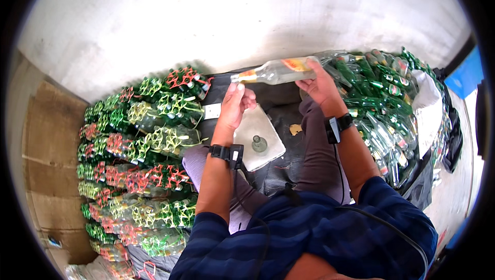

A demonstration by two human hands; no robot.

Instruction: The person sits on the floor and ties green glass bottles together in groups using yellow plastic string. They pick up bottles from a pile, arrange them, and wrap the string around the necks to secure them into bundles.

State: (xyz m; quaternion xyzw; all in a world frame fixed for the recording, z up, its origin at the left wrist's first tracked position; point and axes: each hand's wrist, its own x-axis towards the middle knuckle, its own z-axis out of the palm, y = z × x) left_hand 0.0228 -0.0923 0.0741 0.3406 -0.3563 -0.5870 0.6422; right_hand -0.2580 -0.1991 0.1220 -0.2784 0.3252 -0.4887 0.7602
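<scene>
A clear glass bottle (288,72) with a red-and-yellow label lies nearly level in the air, its neck pointing left. My right hand (321,88) grips it at the base end, thumb above and fingers below. Just under the mouth, my left hand (236,104) has its thumb tip at the neck and its other fingers curled below; whether it bears any of the bottle cannot be told. Beneath my hands, a small glass bottle (259,144) stands upright on a white pad (270,137) between my legs.
Rows of bottles bound with red, green and yellow ties (154,140) stand on the left. Loose green and clear bottles (386,102) are heaped at right beside a white sack (425,106). A pale wall (232,17) rises ahead; cardboard (54,156) lines the left side. Dark sheeting (286,117) covers the floor.
</scene>
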